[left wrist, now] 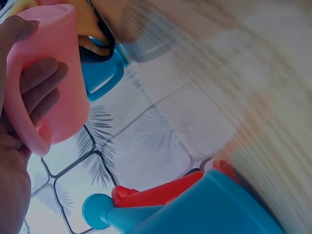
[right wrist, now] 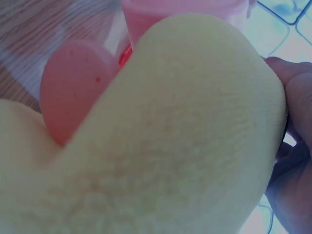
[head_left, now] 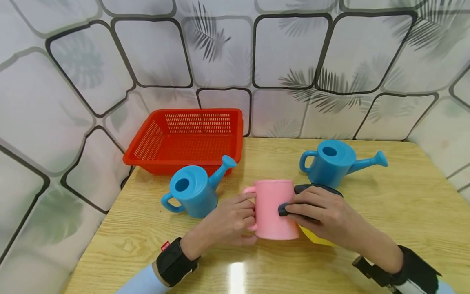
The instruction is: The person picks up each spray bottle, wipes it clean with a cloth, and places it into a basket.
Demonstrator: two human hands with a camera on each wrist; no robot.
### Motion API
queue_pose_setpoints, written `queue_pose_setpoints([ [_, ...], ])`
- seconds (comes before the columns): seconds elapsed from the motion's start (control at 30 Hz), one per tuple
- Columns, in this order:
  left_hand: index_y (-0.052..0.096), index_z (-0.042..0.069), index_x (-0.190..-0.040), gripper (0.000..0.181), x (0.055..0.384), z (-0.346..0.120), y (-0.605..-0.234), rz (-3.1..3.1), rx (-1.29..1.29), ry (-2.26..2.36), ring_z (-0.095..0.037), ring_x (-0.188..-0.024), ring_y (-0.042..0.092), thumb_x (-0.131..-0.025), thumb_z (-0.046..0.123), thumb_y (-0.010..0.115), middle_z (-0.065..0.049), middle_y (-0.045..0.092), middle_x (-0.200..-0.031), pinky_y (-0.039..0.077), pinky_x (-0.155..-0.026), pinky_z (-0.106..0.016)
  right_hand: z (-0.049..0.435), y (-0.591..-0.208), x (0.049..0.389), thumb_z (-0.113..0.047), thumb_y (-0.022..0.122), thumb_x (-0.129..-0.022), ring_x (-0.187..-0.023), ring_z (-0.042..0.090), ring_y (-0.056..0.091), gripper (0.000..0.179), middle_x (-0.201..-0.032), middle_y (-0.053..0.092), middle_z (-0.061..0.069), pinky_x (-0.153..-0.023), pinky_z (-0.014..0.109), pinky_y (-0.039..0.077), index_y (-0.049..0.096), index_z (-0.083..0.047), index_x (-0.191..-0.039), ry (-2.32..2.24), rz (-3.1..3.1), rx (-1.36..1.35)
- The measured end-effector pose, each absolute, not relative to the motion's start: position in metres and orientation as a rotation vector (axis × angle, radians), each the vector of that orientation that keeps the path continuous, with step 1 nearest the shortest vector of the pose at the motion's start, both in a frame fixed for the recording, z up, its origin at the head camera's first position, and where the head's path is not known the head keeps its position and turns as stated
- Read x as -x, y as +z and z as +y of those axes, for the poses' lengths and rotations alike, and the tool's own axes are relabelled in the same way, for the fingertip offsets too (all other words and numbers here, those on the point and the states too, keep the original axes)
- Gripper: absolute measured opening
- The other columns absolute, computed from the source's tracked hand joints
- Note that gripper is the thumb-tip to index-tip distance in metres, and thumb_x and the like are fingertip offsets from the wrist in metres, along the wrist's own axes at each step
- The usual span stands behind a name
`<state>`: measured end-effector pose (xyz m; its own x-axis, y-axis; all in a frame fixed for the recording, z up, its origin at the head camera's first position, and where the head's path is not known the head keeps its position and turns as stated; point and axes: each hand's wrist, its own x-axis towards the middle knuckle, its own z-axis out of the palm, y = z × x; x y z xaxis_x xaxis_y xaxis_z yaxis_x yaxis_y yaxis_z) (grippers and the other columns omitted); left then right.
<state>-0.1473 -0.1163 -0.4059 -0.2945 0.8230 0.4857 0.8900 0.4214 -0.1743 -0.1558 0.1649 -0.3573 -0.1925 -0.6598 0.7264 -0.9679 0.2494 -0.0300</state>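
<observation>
A pink watering can (head_left: 271, 210) is between my hands, with its side turned towards me. My left hand (head_left: 235, 218) grips its handle; the left wrist view shows fingers (left wrist: 41, 83) passed through the handle loop. In my right hand (head_left: 327, 216) is a yellow-and-black sponge (head_left: 317, 237), held against the can's right side. The sponge's yellow face (right wrist: 180, 126) fills most of the right wrist view. Beside it there shows a pink dotted oval (right wrist: 73, 92), like a spout's rose. My right hand hides the can's right side in the head view.
One blue watering can (head_left: 194, 194) stands left of my left hand, and another blue watering can (head_left: 330, 163) is behind my right hand. A red slotted basket (head_left: 183, 165) sits at the back left of the wooden table (head_left: 147, 245), near the patterned wall covering (head_left: 290, 53).
</observation>
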Motion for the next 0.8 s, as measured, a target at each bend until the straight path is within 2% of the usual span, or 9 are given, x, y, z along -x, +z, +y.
queue_pose_setpoints([
  [0.27,0.068,0.018,-0.071,0.024,0.141,-0.114,-0.406,-2.17,1.466,-0.157,-0.011,-0.096,0.067,-0.086,0.036,0.072,0.006,0.074,-0.085,0.037,-0.12,-0.032,0.17,-0.359,0.162,-0.037,0.053,-0.105,-0.088,0.017,0.066,0.038,-0.101,0.075,0.003,-0.083,0.017,0.053,0.079,-0.01,-0.105,0.663,-1.962,-1.376],
  [0.47,0.069,0.018,-0.076,0.021,0.138,-0.113,-0.405,-2.137,1.487,-0.141,-0.01,-0.096,0.067,-0.088,0.035,0.07,0.005,0.073,-0.088,0.038,-0.121,-0.033,0.173,-0.356,0.164,-0.039,0.053,-0.105,-0.088,0.017,0.067,0.041,-0.101,0.073,0.004,-0.094,0.008,0.049,0.079,-0.007,-0.104,0.669,-2.012,-1.311],
  [0.67,0.067,0.018,-0.074,0.022,0.135,-0.112,-0.404,-2.135,1.502,-0.173,-0.009,-0.095,0.067,-0.088,0.034,0.069,0.006,0.073,-0.088,0.038,-0.12,-0.032,0.173,-0.354,0.168,-0.039,0.054,-0.104,-0.088,0.016,0.07,0.041,-0.1,0.074,0.003,-0.093,0.008,0.05,0.079,-0.006,-0.1,0.669,-1.988,-1.24],
  [0.8,0.073,0.017,-0.08,0.02,0.134,-0.112,-0.404,-2.154,1.501,-0.171,-0.009,-0.095,0.067,-0.087,0.036,0.071,0.006,0.074,-0.089,0.037,-0.121,-0.031,0.174,-0.355,0.17,-0.039,0.055,-0.104,-0.089,0.019,0.071,0.042,-0.1,0.075,0.005,-0.097,0.007,0.047,0.079,-0.005,-0.101,0.69,-1.99,-1.217],
])
